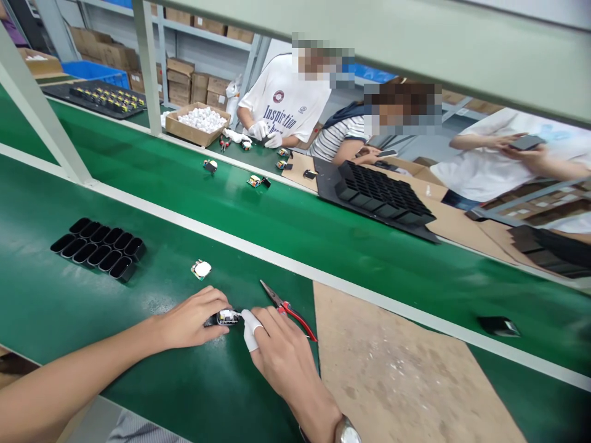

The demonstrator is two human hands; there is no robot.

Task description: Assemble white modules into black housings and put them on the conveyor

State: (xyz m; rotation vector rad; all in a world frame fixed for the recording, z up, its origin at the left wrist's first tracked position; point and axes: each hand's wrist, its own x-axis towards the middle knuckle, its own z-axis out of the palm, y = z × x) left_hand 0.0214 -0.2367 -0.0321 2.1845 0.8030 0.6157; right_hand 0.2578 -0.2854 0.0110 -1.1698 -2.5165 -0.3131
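Left grip (198, 317) holds a black case (213, 319); right grip (284, 344), cannot tell. Crooked pushing could jam the parts inside (228, 315).

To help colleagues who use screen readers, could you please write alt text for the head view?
A person's left hand holds a small black case containing electronics at a green workbench, while the right hand has white-covered fingers at its open end. Red-handled pliers lie just beyond the right hand; rows of open black cases stand farther left.
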